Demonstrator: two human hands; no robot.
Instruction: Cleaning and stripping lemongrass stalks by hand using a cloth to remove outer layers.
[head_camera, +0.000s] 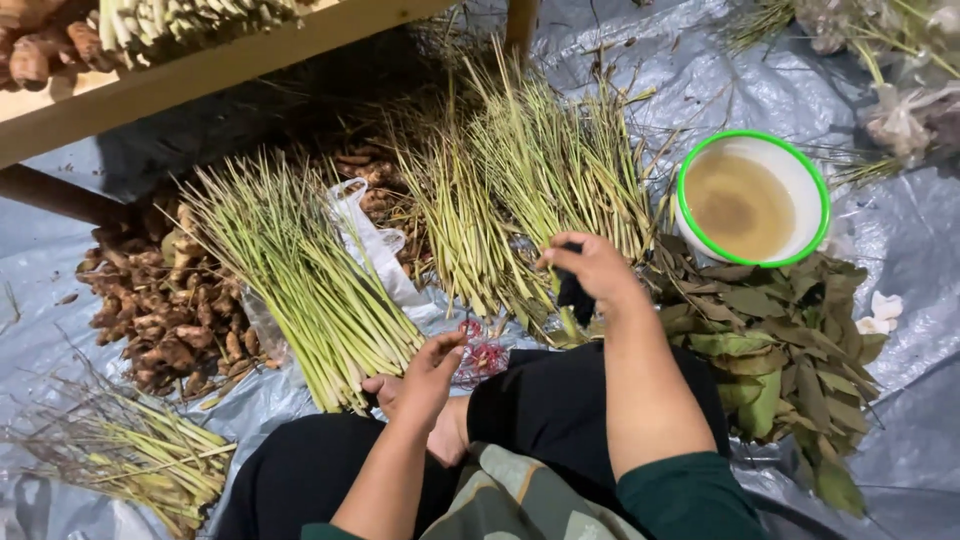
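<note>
I sit cross-legged on a grey tarp (900, 250) with piles of lemongrass stalks in front of me. My right hand (592, 268) reaches forward and grips the base of stalks in the middle lemongrass pile (520, 180); a dark object shows under its fingers, too hidden to identify. My left hand (432, 372) hovers over my lap with fingers half curled, close to the cut ends of the left lemongrass bundle (300, 280) and beside a small heap of red rubber bands (484, 352). It holds nothing I can make out.
A white bowl with a green rim (752, 200) holds brownish water at right. Dried green leaves (780, 340) lie below it. Brown ginger-like roots (160, 310) sit at left, a white plastic bag (370, 240) between piles, trimmed stalks (140, 460) at lower left, a wooden shelf (200, 70) above.
</note>
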